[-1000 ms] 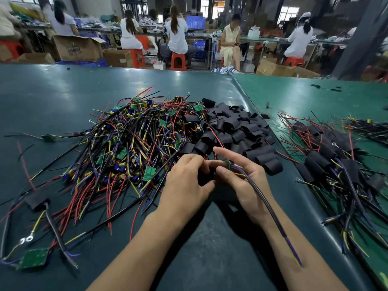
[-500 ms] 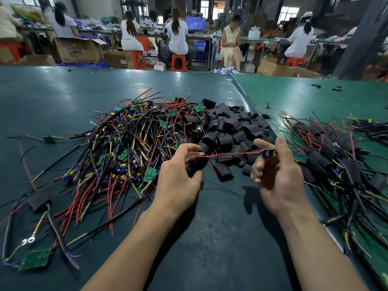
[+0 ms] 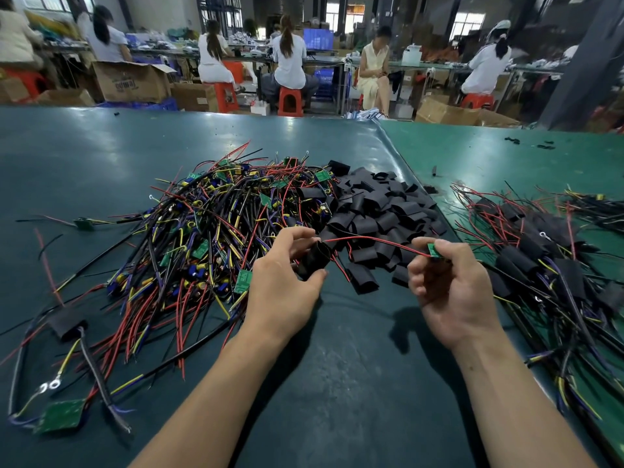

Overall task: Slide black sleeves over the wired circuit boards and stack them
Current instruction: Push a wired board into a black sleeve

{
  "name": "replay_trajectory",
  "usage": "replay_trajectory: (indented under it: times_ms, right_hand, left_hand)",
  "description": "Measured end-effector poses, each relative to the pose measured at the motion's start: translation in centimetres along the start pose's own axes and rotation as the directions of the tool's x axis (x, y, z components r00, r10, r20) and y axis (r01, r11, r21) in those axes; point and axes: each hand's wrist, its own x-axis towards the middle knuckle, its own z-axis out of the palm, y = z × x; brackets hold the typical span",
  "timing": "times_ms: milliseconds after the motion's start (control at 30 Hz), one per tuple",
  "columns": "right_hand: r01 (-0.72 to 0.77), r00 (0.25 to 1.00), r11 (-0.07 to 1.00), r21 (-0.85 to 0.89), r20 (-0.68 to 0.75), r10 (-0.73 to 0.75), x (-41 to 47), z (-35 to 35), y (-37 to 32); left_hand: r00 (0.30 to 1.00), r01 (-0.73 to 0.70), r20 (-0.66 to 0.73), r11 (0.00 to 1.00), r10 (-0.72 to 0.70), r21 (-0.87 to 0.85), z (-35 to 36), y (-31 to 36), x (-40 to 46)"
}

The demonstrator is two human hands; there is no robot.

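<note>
- Black sleeve [image 3: 313, 261] sits in my left hand [image 3: 282, 285], thumb and fingers curled round it, just above the dark green table [image 3: 101, 157].
- My right hand [image 3: 449, 292] pinches a small green circuit board [image 3: 434, 249] at the fingertips.
- Red wire [image 3: 374, 239] runs from the board across to the sleeve's mouth.
- Loose sleeves [image 3: 378, 211] are heaped just behind my hands, bare wired boards [image 3: 216, 238] piled to the left.
- Sleeved boards [image 3: 540, 258] are stacked on my right.
</note>
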Motion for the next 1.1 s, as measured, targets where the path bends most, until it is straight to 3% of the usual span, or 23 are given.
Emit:
replay_trajectory:
  times_ms: [233, 600, 800, 1100]
  right_hand:
    - [-0.056, 0.998, 0.986, -0.156, -0.043, 0.050, 0.24, -0.17, 0.44]
    - [-0.146, 0.973, 0.986, -0.086, -0.195, 0.127, 0.95, -0.66, 0.44]
    - [-0.066, 0.988, 0.994, 0.089, -0.134, 0.078, 0.81, -0.97, -0.20]
    - [-0.040, 0.993, 0.998, -0.054, -0.111, 0.034, 0.48, -0.70, 0.08]
  left_hand:
    - [0.999, -0.052, 0.002, 0.998, 0.052, -0.044, -0.11, 0.23, 0.01]
    - [0.976, -0.171, 0.133, 0.985, 0.170, -0.001, -0.39, 0.34, -0.27]
    - [0.985, -0.153, 0.090, 0.987, 0.148, 0.049, -0.48, 0.03, -0.04]
    - [0.986, -0.152, 0.080, 0.986, 0.147, 0.062, -0.28, 0.30, -0.19]
